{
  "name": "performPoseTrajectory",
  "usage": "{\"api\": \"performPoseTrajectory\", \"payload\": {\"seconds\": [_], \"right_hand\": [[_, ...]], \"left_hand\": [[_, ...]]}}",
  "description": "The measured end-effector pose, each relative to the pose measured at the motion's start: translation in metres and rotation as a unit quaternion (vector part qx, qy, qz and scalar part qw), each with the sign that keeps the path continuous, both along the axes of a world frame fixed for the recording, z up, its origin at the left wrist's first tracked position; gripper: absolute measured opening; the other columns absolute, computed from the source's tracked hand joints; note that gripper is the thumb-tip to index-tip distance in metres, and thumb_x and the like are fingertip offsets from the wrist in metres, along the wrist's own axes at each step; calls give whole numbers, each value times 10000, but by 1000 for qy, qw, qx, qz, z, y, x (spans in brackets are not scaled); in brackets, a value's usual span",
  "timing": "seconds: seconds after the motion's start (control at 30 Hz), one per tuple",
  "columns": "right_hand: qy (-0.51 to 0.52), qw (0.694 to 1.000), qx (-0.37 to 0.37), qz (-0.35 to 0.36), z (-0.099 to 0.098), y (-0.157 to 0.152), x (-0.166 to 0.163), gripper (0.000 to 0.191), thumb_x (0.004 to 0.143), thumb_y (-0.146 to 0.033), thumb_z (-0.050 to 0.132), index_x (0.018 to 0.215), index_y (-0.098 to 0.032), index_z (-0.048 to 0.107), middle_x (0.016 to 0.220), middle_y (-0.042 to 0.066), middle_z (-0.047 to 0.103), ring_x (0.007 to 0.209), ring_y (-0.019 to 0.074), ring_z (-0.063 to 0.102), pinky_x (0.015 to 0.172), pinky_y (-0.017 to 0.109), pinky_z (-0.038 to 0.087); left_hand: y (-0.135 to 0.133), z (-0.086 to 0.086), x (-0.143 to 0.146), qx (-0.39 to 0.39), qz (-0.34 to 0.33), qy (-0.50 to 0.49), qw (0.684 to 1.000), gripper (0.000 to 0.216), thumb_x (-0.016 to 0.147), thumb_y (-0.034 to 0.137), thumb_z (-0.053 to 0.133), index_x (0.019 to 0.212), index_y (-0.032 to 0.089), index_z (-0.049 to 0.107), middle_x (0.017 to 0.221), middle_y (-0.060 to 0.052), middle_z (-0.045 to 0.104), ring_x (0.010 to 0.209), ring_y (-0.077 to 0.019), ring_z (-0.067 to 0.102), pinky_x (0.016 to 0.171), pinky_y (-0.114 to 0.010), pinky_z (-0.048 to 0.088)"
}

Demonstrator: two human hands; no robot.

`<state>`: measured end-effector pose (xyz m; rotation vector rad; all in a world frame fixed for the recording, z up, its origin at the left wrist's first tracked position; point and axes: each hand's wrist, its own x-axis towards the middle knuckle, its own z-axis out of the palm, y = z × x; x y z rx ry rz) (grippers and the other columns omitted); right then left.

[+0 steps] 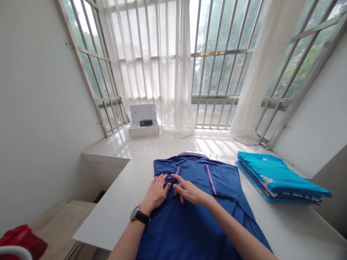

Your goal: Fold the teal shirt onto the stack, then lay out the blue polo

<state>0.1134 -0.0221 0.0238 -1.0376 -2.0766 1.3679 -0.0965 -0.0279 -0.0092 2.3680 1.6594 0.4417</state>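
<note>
A dark blue polo shirt (189, 220) with red and white striped trim lies back up on a white table (114, 209), its sleeves folded inward. My left hand (157, 191), with a black watch on the wrist, rests flat on the shirt with fingers spread, touching a folded sleeve cuff. My right hand (188, 191) lies just beside it, index finger stretched toward the same striped cuff, the other fingers loosely curled. Neither hand grips anything.
A stack of folded shirts (279, 178), turquoise on top, sits on the table at the right. An open white box (143, 122) stands on the sill by the barred window and sheer curtains. A red object (23, 240) shows at the lower left.
</note>
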Motion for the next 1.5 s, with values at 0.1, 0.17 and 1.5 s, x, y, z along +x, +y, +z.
{"api": "performPoseTrajectory", "payload": {"seconds": [0.1,0.17,1.5], "right_hand": [[20,999,2,-30,-14,1,-17,629,942,-625,449,1438,-242,399,834,-16,658,510,88,597,556,229,493],[43,997,7,-68,-21,4,-19,597,919,-680,433,1279,-215,536,806,-18,644,487,81,564,471,202,442],[52,986,42,-156,-29,1,-21,44,771,-199,647,755,-201,606,607,-55,578,546,104,512,542,217,385]], "left_hand": [[0,-2,-2,4,-29,12,1000,580,1033,526,188,1436,235,489,1556,-75,410,1461,-251,309,1211,-504,216],[0,-2,-4,3,-36,11,999,558,1035,526,182,1417,286,509,1554,-50,415,1462,-249,308,1206,-514,222],[175,38,-36,-110,43,80,990,237,726,333,710,943,242,742,952,-45,748,900,-233,680,781,-290,488]]}}
